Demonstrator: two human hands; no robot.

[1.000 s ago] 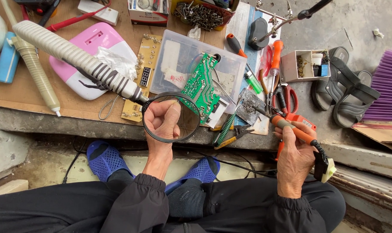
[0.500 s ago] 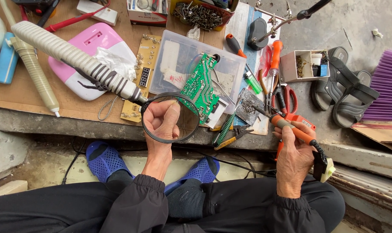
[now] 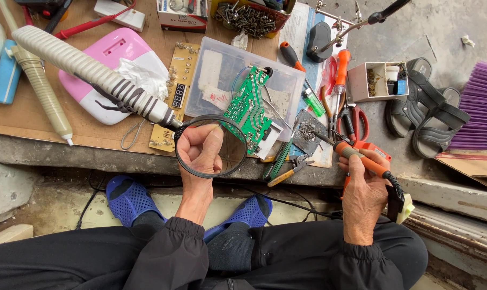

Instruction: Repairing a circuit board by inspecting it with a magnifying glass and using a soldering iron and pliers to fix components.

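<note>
Hands are both busy, and you are getting ready to work on the green board [image 3: 247, 110]. Your left hand [image 3: 200, 156] is gripping the rim of the lens [image 3: 211, 146], which is sitting on the end of a bendy ribbed arm [image 3: 88, 72]. You are holding the lens low, just in front of the bench edge [image 3: 93, 156].

Your right hand [image 3: 364, 182] is wrapped around the orange iron [image 3: 356, 156]. Its thin tip is pointing up and left, toward a gray pad [image 3: 308, 129]. The board is leaning on the clear box [image 3: 222, 75], just beside the lens and a little apart from the tip.

I think you are lining things up, not touching the board yet. The next move is asking for the lens over the board and the tip brought gently to one small spot. Go slowly, since the tip looks hot and wires are lying close.

Some things are hard to see. The lens is covering part of your fingers and the board's lower corner. The tiny parts on the board are too small to make out. The cord from the iron is running down behind your wrist, out of sight.
</note>
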